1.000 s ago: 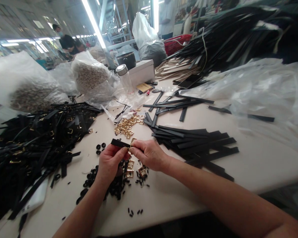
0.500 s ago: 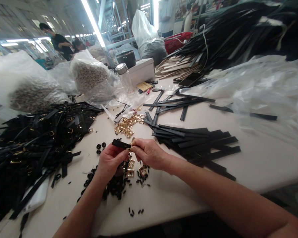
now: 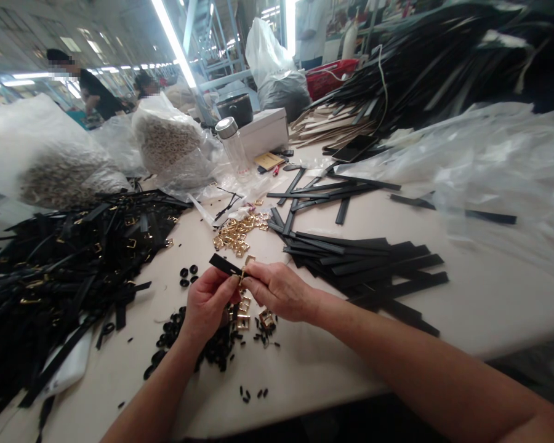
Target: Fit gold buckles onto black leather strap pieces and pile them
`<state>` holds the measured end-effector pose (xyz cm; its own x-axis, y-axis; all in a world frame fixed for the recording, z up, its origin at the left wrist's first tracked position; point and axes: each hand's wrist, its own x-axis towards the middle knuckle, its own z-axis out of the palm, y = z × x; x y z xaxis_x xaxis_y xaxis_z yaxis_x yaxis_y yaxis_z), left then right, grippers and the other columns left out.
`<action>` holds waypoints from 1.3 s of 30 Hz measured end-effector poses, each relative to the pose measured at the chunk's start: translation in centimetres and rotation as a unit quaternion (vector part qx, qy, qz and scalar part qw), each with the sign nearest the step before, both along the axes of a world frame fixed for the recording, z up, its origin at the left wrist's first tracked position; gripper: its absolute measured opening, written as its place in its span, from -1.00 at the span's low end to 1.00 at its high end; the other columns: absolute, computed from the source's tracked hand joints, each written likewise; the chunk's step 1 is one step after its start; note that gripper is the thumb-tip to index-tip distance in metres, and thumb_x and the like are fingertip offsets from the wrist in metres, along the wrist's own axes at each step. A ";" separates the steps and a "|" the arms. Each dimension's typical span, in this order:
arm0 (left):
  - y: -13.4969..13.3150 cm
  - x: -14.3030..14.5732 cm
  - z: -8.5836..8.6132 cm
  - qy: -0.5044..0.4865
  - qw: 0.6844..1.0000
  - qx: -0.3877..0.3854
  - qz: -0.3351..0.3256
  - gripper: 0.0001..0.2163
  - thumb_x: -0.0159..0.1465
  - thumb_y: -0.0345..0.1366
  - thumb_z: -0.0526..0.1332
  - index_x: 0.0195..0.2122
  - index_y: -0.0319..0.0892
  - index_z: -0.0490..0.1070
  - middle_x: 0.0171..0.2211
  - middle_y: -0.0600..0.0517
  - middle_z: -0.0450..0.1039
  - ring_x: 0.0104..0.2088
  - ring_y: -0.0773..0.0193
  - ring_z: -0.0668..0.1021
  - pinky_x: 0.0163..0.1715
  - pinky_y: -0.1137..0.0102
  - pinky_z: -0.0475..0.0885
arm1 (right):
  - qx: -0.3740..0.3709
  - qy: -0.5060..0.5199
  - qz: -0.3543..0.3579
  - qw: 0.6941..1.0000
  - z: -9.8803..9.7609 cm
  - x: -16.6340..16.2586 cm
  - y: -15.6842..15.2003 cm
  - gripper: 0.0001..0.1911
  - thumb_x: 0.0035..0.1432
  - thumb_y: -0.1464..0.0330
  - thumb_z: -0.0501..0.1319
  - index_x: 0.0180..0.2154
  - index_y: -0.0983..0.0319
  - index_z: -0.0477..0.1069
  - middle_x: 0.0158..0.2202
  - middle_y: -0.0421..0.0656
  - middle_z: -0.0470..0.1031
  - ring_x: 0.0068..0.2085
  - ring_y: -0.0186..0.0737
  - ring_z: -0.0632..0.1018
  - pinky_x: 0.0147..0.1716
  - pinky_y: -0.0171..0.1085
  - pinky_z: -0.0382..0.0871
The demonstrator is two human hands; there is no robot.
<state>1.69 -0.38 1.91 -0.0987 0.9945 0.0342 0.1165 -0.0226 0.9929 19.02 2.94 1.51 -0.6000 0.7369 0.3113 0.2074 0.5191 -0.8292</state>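
My left hand (image 3: 208, 299) pinches a black strap (image 3: 223, 264) that has a small slot near its inner end. Closed on a gold buckle (image 3: 243, 275), my right hand (image 3: 277, 289) holds it against that end of the strap, and the fingertips of both hands nearly meet. How far the buckle's prong passes into the slot cannot be made out. Just beyond the hands lies a heap of gold buckles (image 3: 238, 234). Below them, small black loops (image 3: 218, 344) are piled, partly hidden by my left hand and wrist.
Black straps with buckles are heaped at left (image 3: 74, 258); plain black strips (image 3: 373, 261) lie fanned at right. Farther back stand a glass bottle (image 3: 233, 147), a white box (image 3: 265, 132) and filled plastic bags (image 3: 166, 138). Plastic sheeting (image 3: 503, 160) covers the right side. A person (image 3: 95, 92) is behind.
My right hand has shifted slightly downward and the buckle now shows more upright at the strap's slot. The strap's outer end has risen a little. The person behind has moved left.
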 end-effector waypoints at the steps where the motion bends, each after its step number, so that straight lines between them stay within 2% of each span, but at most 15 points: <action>1: 0.1 0.0 -0.1 -0.011 1.000 0.005 -0.001 -0.84 0.11 -0.21 0.39 -0.40 -0.17 0.51 -0.62 0.12 0.42 -0.61 0.40 0.41 -0.56 0.50 0.35 | 0.008 -0.008 -0.004 1.000 0.0 0.0 0.0 -0.81 0.33 0.39 0.07 -0.38 0.22 0.28 -0.48 -0.26 0.37 -0.46 -0.37 0.37 -0.41 -0.38 0.18; 5: 0.3 -0.4 -0.9 -0.067 0.998 0.015 0.009 -0.80 0.07 -0.25 0.43 -0.31 -0.15 0.51 -0.51 0.12 0.49 -0.56 0.42 0.42 -0.53 0.52 0.36 | 0.022 -0.049 -0.020 0.998 -0.1 -0.2 0.0 -0.82 0.34 0.38 0.08 -0.37 0.22 0.27 -0.48 -0.25 0.37 -0.46 -0.36 0.36 -0.41 -0.37 0.17; 8: 0.4 -0.8 -1.3 -0.075 0.997 0.005 0.014 -0.81 0.06 -0.28 0.44 -0.33 -0.16 0.50 -0.51 0.12 0.49 -0.56 0.42 0.44 -0.53 0.53 0.37 | -0.066 -0.015 0.014 0.998 -0.3 -0.5 0.0 -0.78 0.36 0.40 0.05 -0.39 0.22 0.24 -0.52 -0.28 0.36 -0.50 -0.40 0.39 -0.45 -0.40 0.20; 11: 0.4 -1.0 -1.1 -0.084 0.996 -0.014 0.017 -0.80 0.04 -0.27 0.45 -0.37 -0.18 0.49 -0.55 0.13 0.47 -0.59 0.44 0.42 -0.57 0.54 0.35 | -0.182 0.058 0.066 0.979 -0.3 -0.6 -0.1 -0.76 0.39 0.37 0.00 -0.38 0.22 0.25 -0.50 -0.29 0.36 -0.54 -0.42 0.43 -0.53 -0.44 0.24; 13: 0.4 -0.9 -0.7 -0.101 0.994 -0.031 0.014 -0.79 0.03 -0.25 0.45 -0.40 -0.19 0.48 -0.58 0.14 0.46 -0.61 0.45 0.41 -0.60 0.55 0.32 | -0.210 0.070 0.079 0.972 -0.3 -0.6 -0.2 -0.76 0.39 0.34 0.00 -0.35 0.23 0.28 -0.52 -0.31 0.35 -0.59 -0.44 0.40 -0.58 -0.44 0.22; 19: 0.4 -0.3 -0.3 -0.136 0.989 -0.054 -0.012 -0.78 0.00 -0.25 0.47 -0.44 -0.20 0.46 -0.61 0.15 0.42 -0.64 0.47 0.38 -0.60 0.56 0.31 | -0.117 0.028 0.038 0.992 0.1 -0.2 -0.1 -0.72 0.34 0.36 0.07 -0.45 0.24 0.27 -0.60 -0.32 0.31 -0.56 -0.43 0.32 -0.52 -0.42 0.16; 23: 0.4 -0.3 -0.6 -0.142 0.987 -0.068 -0.005 -0.72 -0.08 -0.29 0.51 -0.36 -0.20 0.51 -0.47 0.08 0.54 -0.54 0.43 0.47 -0.51 0.53 0.40 | -0.147 0.069 0.036 0.986 -0.1 -0.2 0.0 -0.64 0.37 0.32 0.02 -0.51 0.23 0.20 -0.63 -0.32 0.28 -0.59 -0.43 0.29 -0.54 -0.42 0.17; 27: 0.4 -0.3 -0.5 -0.147 0.986 -0.074 -0.005 -0.74 -0.06 -0.29 0.49 -0.38 -0.22 0.51 -0.50 0.09 0.51 -0.56 0.45 0.44 -0.54 0.54 0.38 | -0.183 0.082 0.056 0.978 -0.7 -0.3 0.1 -0.62 0.39 0.28 -0.02 -0.51 0.23 0.20 -0.63 -0.32 0.28 -0.60 -0.44 0.29 -0.55 -0.44 0.19; 34: 0.4 -0.3 -0.6 -0.136 0.988 -0.071 -0.011 -0.82 0.02 -0.31 0.43 -0.42 -0.23 0.47 -0.60 0.14 0.43 -0.63 0.47 0.39 -0.60 0.56 0.30 | -0.123 0.045 0.054 0.990 -0.8 -0.4 0.2 -0.71 0.36 0.36 0.02 -0.44 0.24 0.28 -0.60 -0.30 0.35 -0.55 -0.41 0.34 -0.48 -0.41 0.18; 39: 0.3 -0.7 -0.9 -0.114 0.992 -0.059 -0.004 -0.84 0.09 -0.28 0.40 -0.38 -0.22 0.48 -0.58 0.11 0.47 -0.58 0.44 0.44 -0.53 0.54 0.36 | -0.064 -0.006 0.000 0.998 -0.4 -0.4 0.1 -0.76 0.33 0.37 0.08 -0.41 0.25 0.35 -0.57 -0.28 0.38 -0.53 -0.41 0.34 -0.48 -0.39 0.11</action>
